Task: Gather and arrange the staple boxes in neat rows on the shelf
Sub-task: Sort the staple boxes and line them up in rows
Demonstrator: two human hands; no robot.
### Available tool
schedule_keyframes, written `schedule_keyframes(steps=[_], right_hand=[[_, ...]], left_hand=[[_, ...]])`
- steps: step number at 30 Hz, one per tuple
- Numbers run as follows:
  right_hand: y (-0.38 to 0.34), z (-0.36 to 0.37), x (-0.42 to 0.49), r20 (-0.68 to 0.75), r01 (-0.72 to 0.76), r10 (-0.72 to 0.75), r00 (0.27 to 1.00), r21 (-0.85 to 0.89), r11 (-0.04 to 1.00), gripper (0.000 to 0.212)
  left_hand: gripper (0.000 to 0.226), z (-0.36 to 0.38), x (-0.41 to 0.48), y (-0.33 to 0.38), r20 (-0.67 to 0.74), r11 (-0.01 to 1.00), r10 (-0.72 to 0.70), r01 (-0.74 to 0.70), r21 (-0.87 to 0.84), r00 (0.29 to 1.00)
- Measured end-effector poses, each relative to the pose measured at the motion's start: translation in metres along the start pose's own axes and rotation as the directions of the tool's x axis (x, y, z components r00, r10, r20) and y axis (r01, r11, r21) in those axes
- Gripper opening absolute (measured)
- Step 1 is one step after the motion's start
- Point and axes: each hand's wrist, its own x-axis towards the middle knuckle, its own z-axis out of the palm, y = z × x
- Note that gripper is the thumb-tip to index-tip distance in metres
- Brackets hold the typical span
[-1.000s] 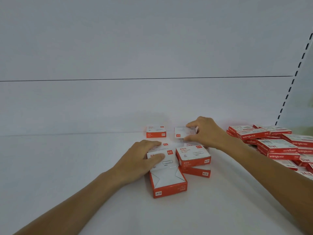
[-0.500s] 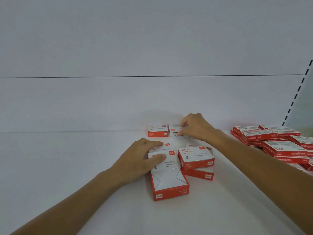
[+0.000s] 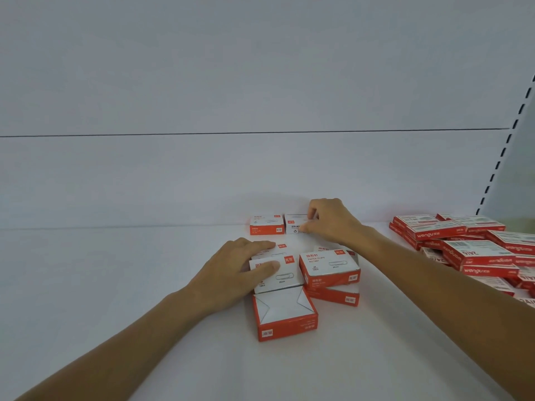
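Shelf (image 3: 115,285) white, with a white back panel (image 3: 202,175) and a slotted upright (image 3: 503,151) at far right.

Right hand (image 3: 330,224) reaches to the back of the shelf and pinches a white-faced box (image 3: 293,224). Thumb on its front face, curled forefinger on its top, the other fingers curled in behind. This box sits on the shelf against the back panel, just beside an orange-and-white box (image 3: 266,224) to its left. Fronts roughly in line; cannot tell whether the two touch.

Left hand (image 3: 234,273) lies palm down on the near cluster at mid-shelf. Its fingers (image 3: 260,245) are close together and fairly straight, reaching over a partly hidden box, and the thumb lies across the top of a white-topped box (image 3: 285,274).

Near cluster, other members:
- labelled box (image 3: 328,266), printed "PAPER CLIPS", just right of the white-topped one, tilted, lying on top of a lower box (image 3: 337,296);
- flap-side box (image 3: 285,316), folded flaps facing up, nearest the camera, touching the near edge of the white-topped box.

Red boxes (image 3: 463,244) marked "wengu" lie heaped loosely at the right end of the shelf, some overlapping, several askew, well apart from the cluster. The right forearm passes in front of them.
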Motion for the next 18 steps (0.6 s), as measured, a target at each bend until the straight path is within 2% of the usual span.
schedule_keyframes(steps=[6, 9, 11, 12, 13, 15, 18], right_hand=[[-0.001, -0.004, -0.002, 0.013, 0.061, -0.059, 0.998, -0.234, 0.970, 0.026], [-0.007, -0.015, -0.003, -0.014, 0.012, -0.018, 1.000, -0.348, 0.938, 0.041], [-0.007, -0.020, -0.003, -0.067, 0.012, -0.033, 0.997, -0.285, 0.959, 0.044], [-0.006, -0.020, -0.003, -0.051, 0.043, -0.055, 0.997, -0.215, 0.976, 0.035], [-0.005, -0.020, -0.004, 0.010, 0.083, -0.082, 0.997, -0.138, 0.987, 0.027], [-0.003, -0.019, -0.008, 0.186, 0.130, -0.121, 0.975, -0.037, 0.991, 0.034], [-0.006, -0.024, -0.009, 0.275, 0.095, -0.065, 0.959, -0.097, 0.991, 0.043]], left_hand=[[0.045, -0.002, -0.001, 0.001, 0.011, 1.000, 0.009, -0.008, -0.014, 1.000], [0.046, -0.002, -0.001, 0.001, 0.014, 1.000, 0.011, -0.011, -0.004, 1.000], [0.046, -0.001, 0.000, 0.000, 0.013, 1.000, 0.014, -0.014, -0.007, 1.000], [0.046, -0.001, 0.000, -0.001, 0.013, 1.000, 0.015, -0.015, -0.011, 1.000], [0.046, -0.001, 0.000, -0.001, 0.012, 1.000, 0.016, -0.016, -0.015, 1.000], [0.046, -0.001, 0.000, -0.001, 0.014, 1.000, 0.020, -0.020, -0.013, 1.000], [0.047, -0.001, 0.000, -0.001, 0.017, 1.000, 0.022, -0.022, -0.005, 1.000]])
